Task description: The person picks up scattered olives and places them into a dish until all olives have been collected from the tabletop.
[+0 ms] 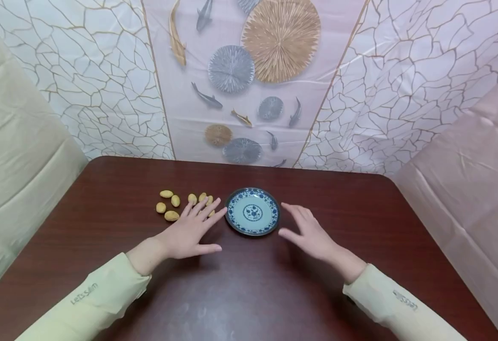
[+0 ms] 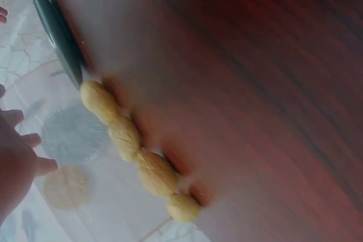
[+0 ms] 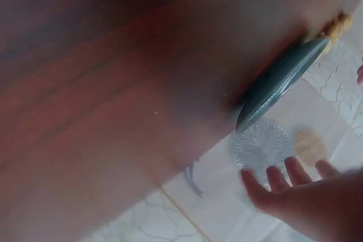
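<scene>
A blue-and-white patterned plate (image 1: 253,211) lies on the dark table between the two hands. To its left are several yellow, potato-like pieces (image 1: 172,216), some partly behind the fingers of my left hand (image 1: 185,235). That hand is spread, palm down, holding nothing. On the plate's right side my right hand (image 1: 313,235) has its fingers extended and thumb apart, also empty. In the left wrist view several yellow pieces (image 2: 157,173) line up beside the plate (image 2: 58,38). The right wrist view shows the plate's edge (image 3: 282,83) above my hand (image 3: 306,196).
The brown wooden table (image 1: 249,293) has rounded far corners. Behind it hangs a patterned cloth (image 1: 249,85) with fish and round motifs, and pale padded panels (image 1: 14,142) stand at both sides.
</scene>
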{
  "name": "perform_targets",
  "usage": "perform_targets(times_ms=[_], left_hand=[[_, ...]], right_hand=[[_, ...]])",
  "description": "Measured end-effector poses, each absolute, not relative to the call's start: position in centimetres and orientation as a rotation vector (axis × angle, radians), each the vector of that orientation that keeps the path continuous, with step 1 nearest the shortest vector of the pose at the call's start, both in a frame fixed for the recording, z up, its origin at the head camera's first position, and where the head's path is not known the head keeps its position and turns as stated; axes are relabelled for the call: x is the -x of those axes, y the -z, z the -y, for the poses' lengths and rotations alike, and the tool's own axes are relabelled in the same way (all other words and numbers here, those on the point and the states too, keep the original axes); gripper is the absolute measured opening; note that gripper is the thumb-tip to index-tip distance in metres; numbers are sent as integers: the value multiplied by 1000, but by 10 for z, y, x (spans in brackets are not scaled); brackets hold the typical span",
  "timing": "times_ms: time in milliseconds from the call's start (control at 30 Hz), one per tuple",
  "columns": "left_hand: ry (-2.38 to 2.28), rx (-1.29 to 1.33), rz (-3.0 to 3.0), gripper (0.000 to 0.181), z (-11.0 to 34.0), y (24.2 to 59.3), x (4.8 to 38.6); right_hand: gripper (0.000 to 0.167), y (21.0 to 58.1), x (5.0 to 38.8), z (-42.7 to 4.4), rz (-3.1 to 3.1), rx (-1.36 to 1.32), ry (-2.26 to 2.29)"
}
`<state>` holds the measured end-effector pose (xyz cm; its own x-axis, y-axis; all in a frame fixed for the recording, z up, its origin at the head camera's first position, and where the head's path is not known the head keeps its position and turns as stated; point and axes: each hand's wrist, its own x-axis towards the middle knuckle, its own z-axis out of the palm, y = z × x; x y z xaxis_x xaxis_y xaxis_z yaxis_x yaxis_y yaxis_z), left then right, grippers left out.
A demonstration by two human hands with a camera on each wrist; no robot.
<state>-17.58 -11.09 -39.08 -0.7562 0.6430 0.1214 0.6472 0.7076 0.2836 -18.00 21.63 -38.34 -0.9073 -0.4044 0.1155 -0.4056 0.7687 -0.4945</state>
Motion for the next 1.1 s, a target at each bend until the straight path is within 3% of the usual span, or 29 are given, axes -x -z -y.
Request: perform_targets(times_ms=[233,533,1100], left_hand=[[625,992,2846,70,131,390,187],[836,732,2824,68,164,395,205],[1077,509,2813,46,207,415,211]], right_hand=[[53,384,213,-206,2811,-208,-1611],[56,390,238,-193,2590,339,-2122],[54,405,246,-188,2513,521,-2247]])
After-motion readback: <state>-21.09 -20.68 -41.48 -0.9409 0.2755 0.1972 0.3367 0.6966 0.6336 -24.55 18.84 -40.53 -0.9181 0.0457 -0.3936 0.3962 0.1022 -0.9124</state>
